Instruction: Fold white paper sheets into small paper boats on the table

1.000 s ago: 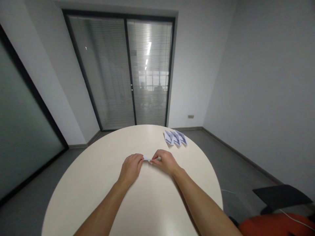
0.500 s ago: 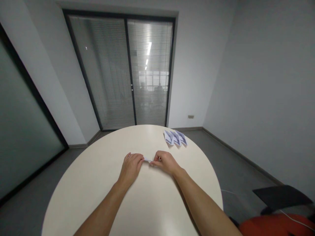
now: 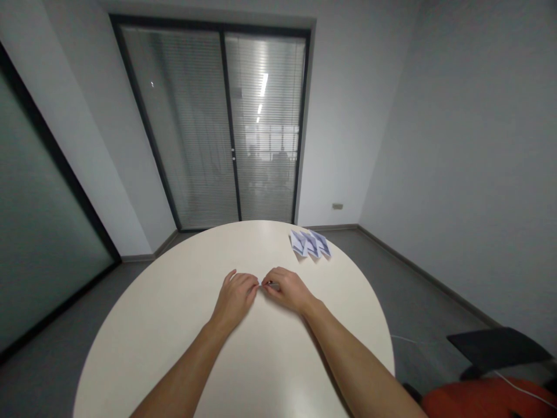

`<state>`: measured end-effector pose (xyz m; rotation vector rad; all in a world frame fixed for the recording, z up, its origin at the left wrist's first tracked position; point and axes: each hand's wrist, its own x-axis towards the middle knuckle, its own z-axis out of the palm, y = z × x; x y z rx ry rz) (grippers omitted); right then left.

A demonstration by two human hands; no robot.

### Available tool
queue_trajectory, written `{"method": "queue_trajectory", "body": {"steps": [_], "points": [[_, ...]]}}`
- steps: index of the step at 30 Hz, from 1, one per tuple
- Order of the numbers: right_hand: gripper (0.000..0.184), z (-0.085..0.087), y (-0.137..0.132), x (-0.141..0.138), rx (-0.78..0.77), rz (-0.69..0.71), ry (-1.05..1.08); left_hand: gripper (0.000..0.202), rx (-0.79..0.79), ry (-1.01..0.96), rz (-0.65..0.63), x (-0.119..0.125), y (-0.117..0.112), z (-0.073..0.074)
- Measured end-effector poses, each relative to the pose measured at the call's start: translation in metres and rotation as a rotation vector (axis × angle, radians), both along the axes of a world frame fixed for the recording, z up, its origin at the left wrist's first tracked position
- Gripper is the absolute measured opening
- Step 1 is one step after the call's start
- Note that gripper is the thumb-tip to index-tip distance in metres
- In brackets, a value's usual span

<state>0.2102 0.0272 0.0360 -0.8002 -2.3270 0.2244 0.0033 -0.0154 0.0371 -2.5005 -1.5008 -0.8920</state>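
My left hand point(image 3: 235, 295) and my right hand point(image 3: 287, 288) rest side by side on the middle of the round cream table point(image 3: 174, 325), fingertips nearly touching. Both hands are curled and pinch a small white folded piece of paper point(image 3: 263, 284), of which only a sliver shows between the fingers. Three folded paper pieces with blue-grey print point(image 3: 311, 244) lie in a row near the table's far right edge, well beyond my right hand.
Glass sliding doors with blinds point(image 3: 221, 128) stand behind the table. A black chair part point(image 3: 496, 345) and an orange-red seat point(image 3: 483, 400) sit at the lower right. Grey floor surrounds the table.
My hands have drawn closer together, so the white paper between them is now almost fully covered. The three paper pieces at the far right have not moved.
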Motion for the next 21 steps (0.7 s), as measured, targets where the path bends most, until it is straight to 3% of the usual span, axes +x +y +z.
{"method": "queue_trajectory", "body": {"steps": [13,21], "points": [[0.012,0.002,-0.001,0.0,-0.007,-0.039,-0.024,0.016,-0.026,0.017,-0.007,0.007,-0.003,0.005],[0.014,0.0,0.004,0.009,-0.079,-0.097,0.039,0.015,-0.011,-0.007,0.02,-0.003,0.0,-0.004]]}}
